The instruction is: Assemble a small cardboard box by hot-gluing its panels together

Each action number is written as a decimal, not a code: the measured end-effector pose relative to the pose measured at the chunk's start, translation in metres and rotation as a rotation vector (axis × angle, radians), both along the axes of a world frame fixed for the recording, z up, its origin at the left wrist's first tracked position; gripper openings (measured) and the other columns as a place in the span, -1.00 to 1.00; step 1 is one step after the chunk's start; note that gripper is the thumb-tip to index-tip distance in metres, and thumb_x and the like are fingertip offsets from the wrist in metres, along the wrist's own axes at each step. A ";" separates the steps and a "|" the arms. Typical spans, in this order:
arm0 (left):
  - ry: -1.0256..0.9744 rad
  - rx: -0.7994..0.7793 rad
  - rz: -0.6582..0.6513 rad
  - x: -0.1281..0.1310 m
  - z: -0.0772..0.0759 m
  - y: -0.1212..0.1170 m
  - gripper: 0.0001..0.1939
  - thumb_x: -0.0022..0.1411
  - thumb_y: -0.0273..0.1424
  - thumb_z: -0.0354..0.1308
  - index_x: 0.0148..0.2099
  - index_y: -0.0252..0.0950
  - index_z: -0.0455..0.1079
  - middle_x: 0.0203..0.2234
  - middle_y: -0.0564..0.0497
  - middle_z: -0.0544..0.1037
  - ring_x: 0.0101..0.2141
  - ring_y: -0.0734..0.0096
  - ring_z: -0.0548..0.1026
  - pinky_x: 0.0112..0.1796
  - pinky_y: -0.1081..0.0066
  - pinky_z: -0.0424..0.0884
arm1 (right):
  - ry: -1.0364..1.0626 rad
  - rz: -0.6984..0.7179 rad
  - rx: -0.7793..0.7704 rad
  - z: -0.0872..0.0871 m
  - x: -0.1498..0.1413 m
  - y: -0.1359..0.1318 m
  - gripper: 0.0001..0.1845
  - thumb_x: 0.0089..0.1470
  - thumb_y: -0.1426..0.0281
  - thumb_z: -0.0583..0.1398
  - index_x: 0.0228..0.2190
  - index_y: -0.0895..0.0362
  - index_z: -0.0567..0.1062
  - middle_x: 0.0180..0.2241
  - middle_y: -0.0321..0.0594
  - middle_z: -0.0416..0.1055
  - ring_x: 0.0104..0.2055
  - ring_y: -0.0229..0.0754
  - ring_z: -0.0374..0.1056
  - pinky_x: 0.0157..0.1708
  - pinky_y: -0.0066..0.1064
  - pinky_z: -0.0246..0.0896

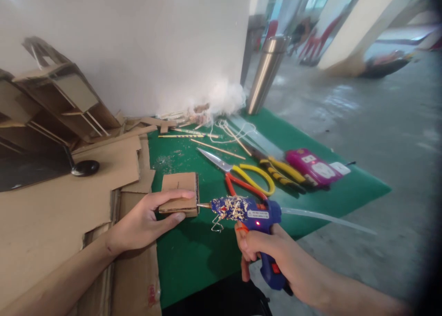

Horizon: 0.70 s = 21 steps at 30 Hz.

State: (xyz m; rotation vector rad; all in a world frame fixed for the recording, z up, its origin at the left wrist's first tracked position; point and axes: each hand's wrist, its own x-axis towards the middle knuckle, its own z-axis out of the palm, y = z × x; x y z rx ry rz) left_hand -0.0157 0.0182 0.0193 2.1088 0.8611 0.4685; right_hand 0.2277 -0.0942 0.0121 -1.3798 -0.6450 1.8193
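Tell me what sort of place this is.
Probably a makeshift craft workspace in a large open building: a glue gun, scissors and cut cardboard lie before a bare concrete floor.

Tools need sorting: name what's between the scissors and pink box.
Yellow and black pliers lie between the scissors and pink box, in the head view.

Bare green worktop point(186, 270) lies open toward the near edge below the small box point(179, 187), whereas scissors point(228, 168), pliers point(281, 171) and a steel flask point(267, 74) obstruct passage beyond it.
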 end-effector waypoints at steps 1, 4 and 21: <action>0.002 0.000 0.001 0.000 0.000 0.000 -0.64 0.30 -0.35 0.19 0.13 -0.20 0.48 0.02 -0.04 0.63 0.04 0.21 0.58 0.12 0.30 0.47 | 0.003 -0.003 0.003 0.000 0.000 0.000 -0.70 -0.26 0.28 0.25 -0.75 0.10 0.24 -0.62 -0.39 0.19 -0.58 -0.23 0.35 -0.51 -0.37 0.26; 0.002 -0.004 0.000 0.000 0.000 0.000 -0.64 0.30 -0.35 0.20 0.13 -0.21 0.48 0.03 -0.05 0.63 0.04 0.20 0.58 0.12 0.31 0.47 | 0.010 -0.006 -0.002 -0.001 0.001 0.000 -0.71 -0.28 0.29 0.24 -0.76 0.10 0.23 -0.62 -0.39 0.17 -0.59 -0.24 0.33 -0.53 -0.38 0.25; 0.007 -0.004 0.007 0.001 0.002 0.000 -0.65 0.29 -0.34 0.19 0.12 -0.19 0.50 0.03 -0.02 0.63 0.03 0.21 0.59 0.10 0.34 0.49 | -0.064 -0.019 -0.012 -0.002 0.005 -0.004 -0.65 -0.18 0.20 0.26 -0.73 0.11 0.27 -0.62 -0.38 0.21 -0.63 -0.25 0.33 -0.56 -0.38 0.23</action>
